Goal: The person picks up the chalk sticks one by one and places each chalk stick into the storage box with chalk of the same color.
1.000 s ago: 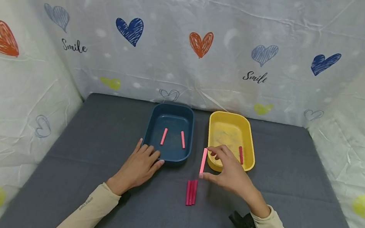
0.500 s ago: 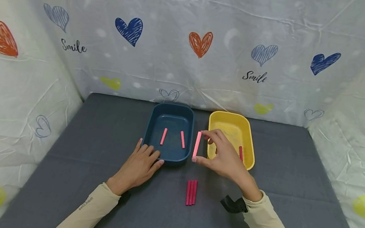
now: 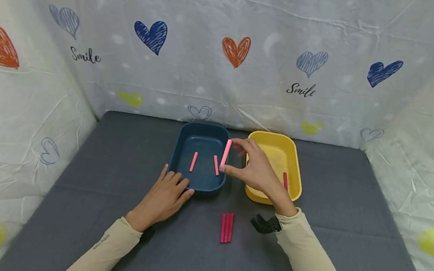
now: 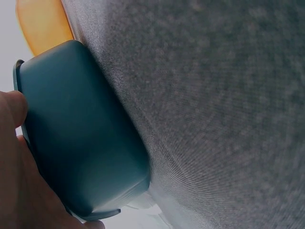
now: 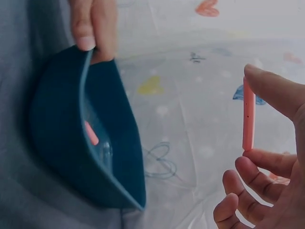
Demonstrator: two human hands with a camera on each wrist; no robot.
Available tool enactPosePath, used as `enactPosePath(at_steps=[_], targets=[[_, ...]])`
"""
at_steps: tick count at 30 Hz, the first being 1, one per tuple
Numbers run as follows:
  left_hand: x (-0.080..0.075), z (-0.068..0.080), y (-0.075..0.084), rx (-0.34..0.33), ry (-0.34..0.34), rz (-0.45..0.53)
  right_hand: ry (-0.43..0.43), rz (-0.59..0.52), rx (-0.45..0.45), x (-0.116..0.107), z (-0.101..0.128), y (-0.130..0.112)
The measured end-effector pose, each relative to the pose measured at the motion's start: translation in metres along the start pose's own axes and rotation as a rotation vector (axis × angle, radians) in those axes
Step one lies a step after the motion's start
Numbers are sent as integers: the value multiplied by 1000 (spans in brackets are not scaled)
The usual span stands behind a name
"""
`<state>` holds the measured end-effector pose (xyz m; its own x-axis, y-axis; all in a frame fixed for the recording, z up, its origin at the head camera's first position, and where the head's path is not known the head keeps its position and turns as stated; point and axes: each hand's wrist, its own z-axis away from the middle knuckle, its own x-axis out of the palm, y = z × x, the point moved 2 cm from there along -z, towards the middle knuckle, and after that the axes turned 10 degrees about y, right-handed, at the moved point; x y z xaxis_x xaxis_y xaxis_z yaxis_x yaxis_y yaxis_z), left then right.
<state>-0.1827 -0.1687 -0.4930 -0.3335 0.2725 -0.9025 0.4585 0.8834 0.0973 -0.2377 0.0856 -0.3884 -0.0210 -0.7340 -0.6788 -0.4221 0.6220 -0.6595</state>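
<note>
One light pink stick (image 3: 225, 154) is pinched end to end between the thumb and forefinger of a person's right hand (image 3: 253, 164), held up near the right rim of a blue tray (image 3: 203, 185). Two matching pink sticks (image 3: 194, 162) lie inside, left of that hand. The left hand (image 3: 161, 199) grips the tray's near edge. A yellow tray (image 3: 279, 153), partly hidden behind the right hand, holds one dark red stick (image 3: 285, 181); three dark red sticks (image 3: 226, 228) lie nearer the person than that hand.
</note>
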Motion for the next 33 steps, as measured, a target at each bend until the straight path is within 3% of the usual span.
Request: enactPosePath(at_steps=[5,16,33], targets=[[-1,-1,0,-6,-9,-7,9,-52,-24,9,-15,-9],[-3,-4,2,2,-9,-3,-37,-53,-9,37,-41,-18],[-1,-2,2,-1,-10,-2,-149,114,22,87,-62,-14]])
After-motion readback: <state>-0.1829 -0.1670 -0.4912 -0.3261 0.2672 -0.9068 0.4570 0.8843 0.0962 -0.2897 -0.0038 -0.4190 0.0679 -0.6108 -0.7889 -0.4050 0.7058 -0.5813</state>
